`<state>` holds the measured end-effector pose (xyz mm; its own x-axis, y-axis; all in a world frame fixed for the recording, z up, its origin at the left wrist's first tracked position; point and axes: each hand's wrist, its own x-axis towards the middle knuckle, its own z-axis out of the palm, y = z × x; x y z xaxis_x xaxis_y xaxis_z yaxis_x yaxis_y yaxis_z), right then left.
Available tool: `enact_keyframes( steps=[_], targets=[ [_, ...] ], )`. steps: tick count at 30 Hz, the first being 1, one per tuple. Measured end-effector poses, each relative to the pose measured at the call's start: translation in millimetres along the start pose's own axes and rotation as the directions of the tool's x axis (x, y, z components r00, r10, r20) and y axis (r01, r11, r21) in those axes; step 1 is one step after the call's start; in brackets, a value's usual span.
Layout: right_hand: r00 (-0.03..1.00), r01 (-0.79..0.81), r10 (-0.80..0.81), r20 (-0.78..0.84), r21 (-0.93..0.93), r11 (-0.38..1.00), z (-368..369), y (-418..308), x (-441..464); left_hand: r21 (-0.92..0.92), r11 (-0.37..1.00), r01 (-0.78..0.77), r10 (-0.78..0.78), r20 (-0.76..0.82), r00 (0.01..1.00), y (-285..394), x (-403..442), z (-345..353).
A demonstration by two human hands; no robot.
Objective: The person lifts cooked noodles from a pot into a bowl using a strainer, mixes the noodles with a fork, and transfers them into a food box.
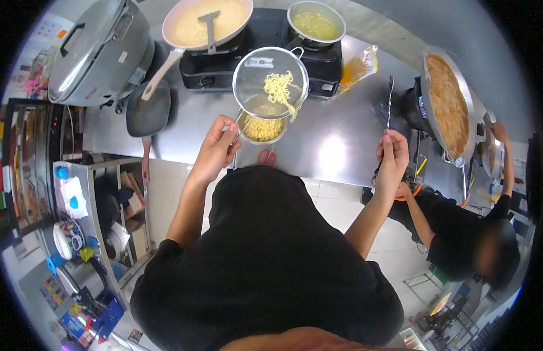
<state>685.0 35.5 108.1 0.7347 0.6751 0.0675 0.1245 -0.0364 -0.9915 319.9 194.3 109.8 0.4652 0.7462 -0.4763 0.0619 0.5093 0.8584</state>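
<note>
My left hand (216, 147) is closed round the handle of a mesh strainer (248, 79). The strainer is tilted, and a clump of yellow noodles (277, 88) lies in it, some strands hanging at its lower edge. Beneath it on the steel counter stands a metal bowl (264, 141) with more noodles (263, 127) in it. Upright in my right hand (393, 153), off to the right, is a fork (391, 99) with a twisted handle, pinched at its lower end, apart from the noodles.
A black stove (204, 81) bears a pan (184, 38) with a spatula (209, 29) and a pot (336, 40) of yellowish liquid. Nearby are red-handled scissors (267, 157), a plastic packet (356, 70), a large brown-filled pan (448, 105) and a co-worker (458, 240) at right.
</note>
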Motion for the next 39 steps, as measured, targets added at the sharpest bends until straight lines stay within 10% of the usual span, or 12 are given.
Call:
enact_keyframes(
  steps=[6,13,27,33,39],
  targets=[
    [0.999,-0.013,0.012,0.051,0.023,1.0,8,5,-9,0.408,0.891,-0.2,0.284,-0.155,0.946,-94,6,-31],
    [0.992,0.017,-0.01,0.127,-0.054,0.998,26,0,-22,0.914,0.338,-0.224,0.569,-0.009,0.822,-135,25,-38],
    [0.992,-0.019,0.027,0.124,-0.071,0.997,18,22,-36,0.956,0.206,-0.21,0.512,0.078,0.855,-137,-7,-37],
    [0.997,-0.034,0.03,0.074,0.052,0.998,2,18,-39,0.843,0.381,-0.38,0.711,-0.005,0.703,-90,3,-11],
    [0.997,0.027,-0.029,0.065,0.039,0.999,-12,6,-33,0.831,0.169,-0.53,0.871,0.126,0.476,35,89,62]
  ],
)
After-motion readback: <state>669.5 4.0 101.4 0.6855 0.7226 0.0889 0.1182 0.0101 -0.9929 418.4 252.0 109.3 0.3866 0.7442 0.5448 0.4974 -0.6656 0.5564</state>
